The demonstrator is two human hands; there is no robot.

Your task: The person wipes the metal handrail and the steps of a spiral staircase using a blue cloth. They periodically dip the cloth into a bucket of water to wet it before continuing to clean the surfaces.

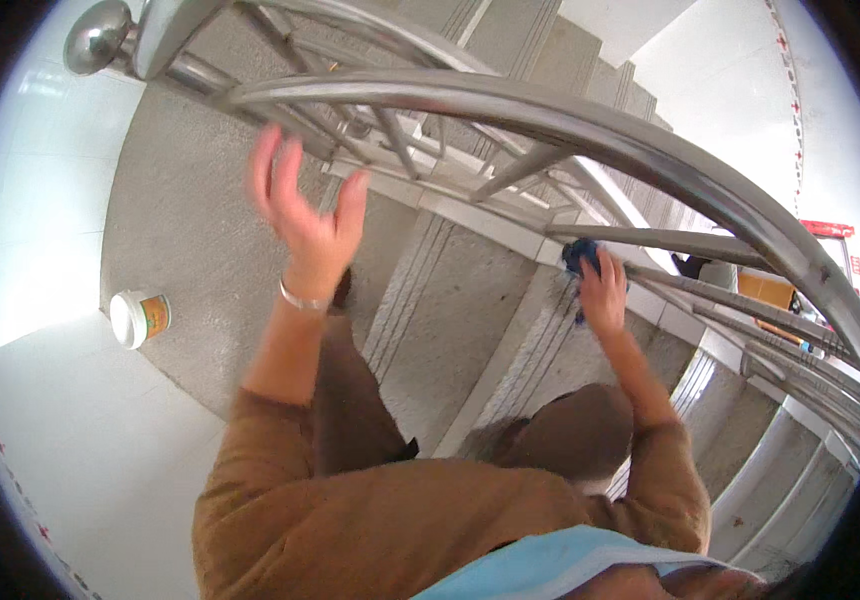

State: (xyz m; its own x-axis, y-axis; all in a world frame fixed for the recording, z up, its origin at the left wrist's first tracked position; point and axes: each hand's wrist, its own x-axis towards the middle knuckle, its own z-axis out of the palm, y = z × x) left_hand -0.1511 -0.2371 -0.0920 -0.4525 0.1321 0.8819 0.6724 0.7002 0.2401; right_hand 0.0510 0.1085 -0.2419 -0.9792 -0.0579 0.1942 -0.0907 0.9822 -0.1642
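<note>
With my right hand [604, 296] I hold a dark blue cloth [581, 259] against the white tiled curb [501, 229] at the foot of the stair railing. Part of the cloth is hidden under my fingers. My left hand [310, 202] is raised with its fingers apart and nothing in it, and a bracelet circles that wrist. It appears close to the lower end of the metal handrail [430, 91], though I cannot tell whether it touches. Metal balusters [523, 172] run between the handrail and the curb.
A white plastic bucket [129, 321] with a printed label stands on the landing [182, 225] by the tiled wall [47, 180]. Grooved stone steps [452, 292] lie beneath me. Beyond the railing another flight [550, 52] rises. A cardboard box [764, 291] shows between the balusters at right.
</note>
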